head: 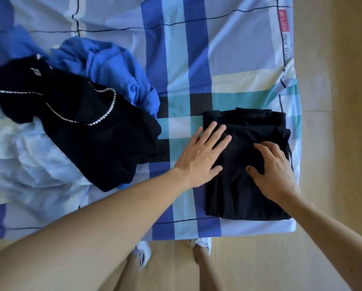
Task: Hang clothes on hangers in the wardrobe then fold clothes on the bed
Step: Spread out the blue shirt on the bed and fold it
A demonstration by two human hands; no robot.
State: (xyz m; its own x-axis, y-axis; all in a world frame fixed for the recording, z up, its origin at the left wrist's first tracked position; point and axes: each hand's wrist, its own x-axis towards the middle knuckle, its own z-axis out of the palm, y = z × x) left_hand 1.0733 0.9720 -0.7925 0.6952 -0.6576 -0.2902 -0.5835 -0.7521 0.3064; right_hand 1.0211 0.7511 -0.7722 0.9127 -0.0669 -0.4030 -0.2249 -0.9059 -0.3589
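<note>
Folded black fabric garment is lying near the right corner of the blue plaid bed sheet. Left hand is pressing flat on it, fingers spread; right hand is resting on it, fingers slightly bent. Black pearl-trimmed top is lying crumpled well to the left.

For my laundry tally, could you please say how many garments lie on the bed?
4: folded black garment at right; pearl-trimmed black garment at left; blue garment behind it; white garment partly under it. Others may be hidden.
</note>
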